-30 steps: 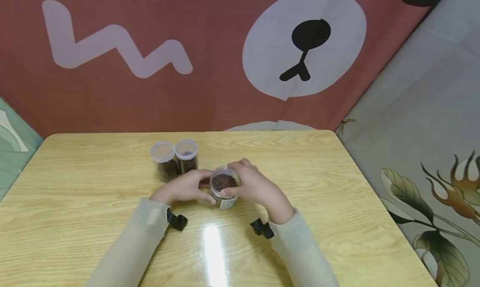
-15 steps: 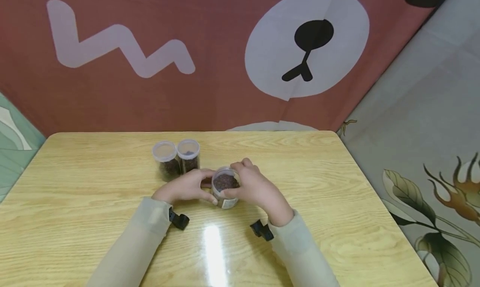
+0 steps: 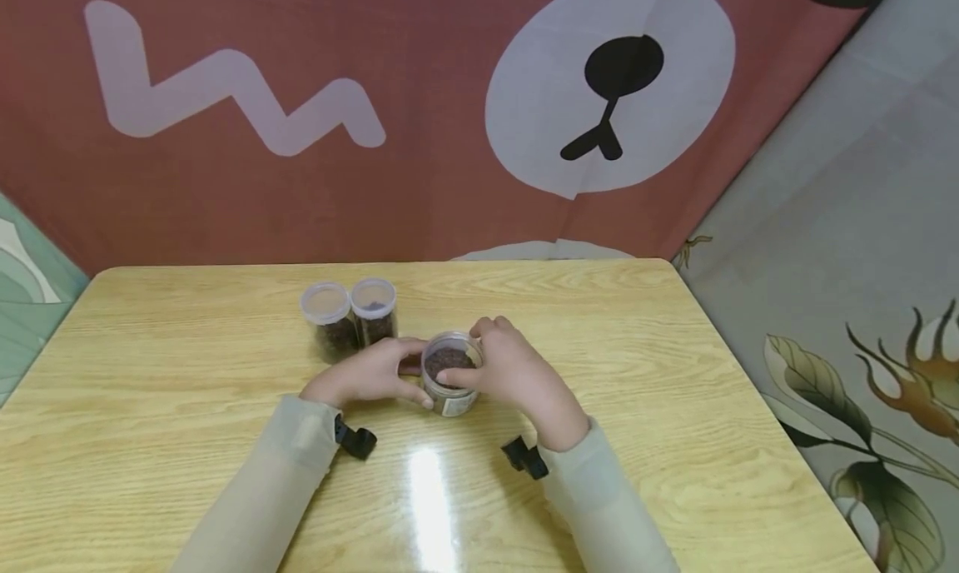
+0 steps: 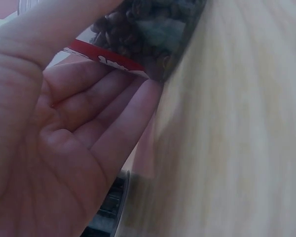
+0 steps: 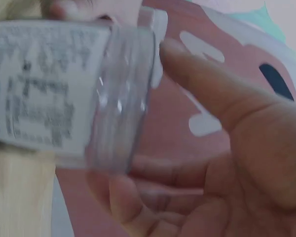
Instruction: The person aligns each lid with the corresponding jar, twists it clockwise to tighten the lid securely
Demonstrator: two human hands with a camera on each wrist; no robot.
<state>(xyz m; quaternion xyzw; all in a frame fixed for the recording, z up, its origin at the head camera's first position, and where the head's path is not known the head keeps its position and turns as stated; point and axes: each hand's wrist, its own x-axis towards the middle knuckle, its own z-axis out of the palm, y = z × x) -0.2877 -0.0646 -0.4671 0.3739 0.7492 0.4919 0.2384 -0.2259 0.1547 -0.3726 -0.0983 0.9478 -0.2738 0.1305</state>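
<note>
A clear jar of coffee beans (image 3: 454,398) stands upright near the middle of the table. My left hand (image 3: 369,375) holds it from the left, thumb at the near side. The left wrist view shows dark beans (image 4: 130,32) behind the wall and a red band (image 4: 106,55) near the base. My right hand (image 3: 515,371) is at the rim on the right, its thumb across the top and its fingers curled at the far side. A white printed label (image 5: 52,86) and clear ridged rim (image 5: 126,94) appear in the right wrist view. I cannot tell whether a clear lid is on.
Two other clear jars with pale lids, a wider one (image 3: 335,333) and a narrower one (image 3: 375,327), stand side by side behind my left hand. The wooden table (image 3: 187,348) ends at a reddish printed cloth (image 3: 427,198).
My right hand's fingertips have shifted slightly to the right along the rim, uncovering more of it. The left hand and the jar stay almost where they were.
</note>
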